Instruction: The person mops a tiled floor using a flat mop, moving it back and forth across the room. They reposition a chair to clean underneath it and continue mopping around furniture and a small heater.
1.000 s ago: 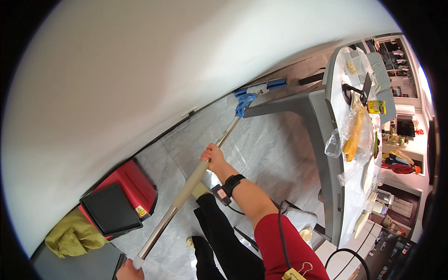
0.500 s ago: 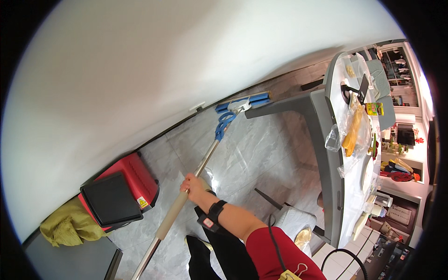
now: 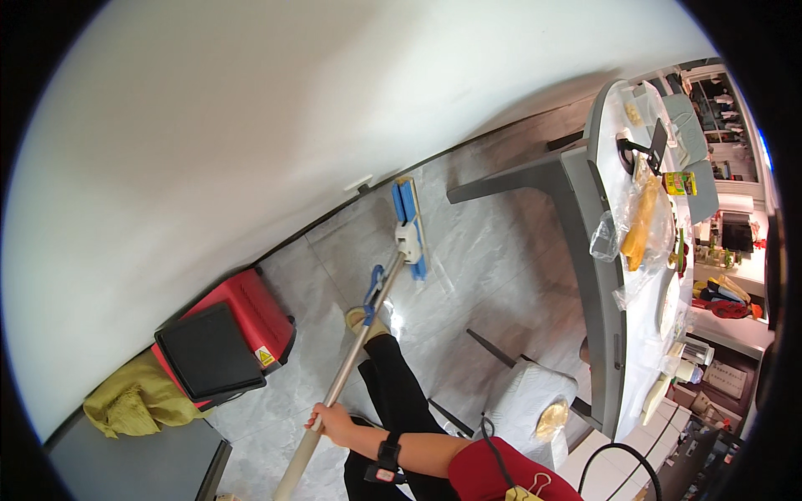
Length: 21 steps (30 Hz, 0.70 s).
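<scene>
My right hand (image 3: 331, 423) is wrapped round the pole of a flat sponge mop (image 3: 359, 342). A black strap with a small device sits on my right wrist. Beyond the hand, the pole runs up to a blue lever (image 3: 373, 294) and a white joint (image 3: 408, 242). The blue mop head (image 3: 407, 204) lies on the grey tiled floor (image 3: 468, 250), close to the wall and beside the table leg. The pole's lower end, with its beige sleeve, leaves the picture at the bottom. My left hand does not show.
A red machine with a black top (image 3: 238, 338) stands against the white wall (image 3: 209, 150), beside an olive cloth (image 3: 134, 397). On the right, a grey table (image 3: 597, 334) carries bags and a jar. A covered stool (image 3: 530, 405) stands near its legs. My slippered foot (image 3: 361, 321) is beside the pole.
The mop head has swung from alongside the wall to across it, and come left and nearer, away from the table leg. My right hand has moved down toward me with the pole.
</scene>
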Available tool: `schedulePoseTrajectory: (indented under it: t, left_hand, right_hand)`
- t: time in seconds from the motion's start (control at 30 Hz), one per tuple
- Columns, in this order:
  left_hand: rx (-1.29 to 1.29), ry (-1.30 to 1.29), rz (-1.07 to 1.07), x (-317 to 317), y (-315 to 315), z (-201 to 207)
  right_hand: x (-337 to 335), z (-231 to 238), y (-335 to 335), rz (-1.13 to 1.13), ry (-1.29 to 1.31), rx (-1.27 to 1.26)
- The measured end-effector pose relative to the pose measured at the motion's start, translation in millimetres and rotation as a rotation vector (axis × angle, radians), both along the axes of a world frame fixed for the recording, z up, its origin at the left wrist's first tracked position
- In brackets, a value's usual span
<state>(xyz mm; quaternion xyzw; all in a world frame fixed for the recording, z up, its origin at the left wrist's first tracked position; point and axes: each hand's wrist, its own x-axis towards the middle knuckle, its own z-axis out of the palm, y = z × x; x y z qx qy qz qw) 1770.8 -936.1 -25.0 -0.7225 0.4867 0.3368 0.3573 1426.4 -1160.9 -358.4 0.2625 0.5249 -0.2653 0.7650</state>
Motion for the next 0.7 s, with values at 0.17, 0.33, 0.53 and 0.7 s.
schedulePoseTrajectory:
  t: [0.17, 0.33, 0.53, 0.7]
  left_hand:
    - [0.349, -0.34, -0.077, -55, -60, -51]
    - [-0.09, 0.024, -0.094, -109, -134, -93]
    - [-0.177, -0.008, -0.163, -134, -158, -77]
    - [-0.137, 0.053, 0.069, -134, -90, -65]
  right_hand:
    - [-55, -47, -9, 0.211, 0.344, -0.12]
    - [-130, -94, -56, 0.21, 0.538, -0.112]
    - [-124, -100, -84, 0.309, 0.509, -0.218]
    - [-98, -107, -46, 0.445, 0.533, -0.248]
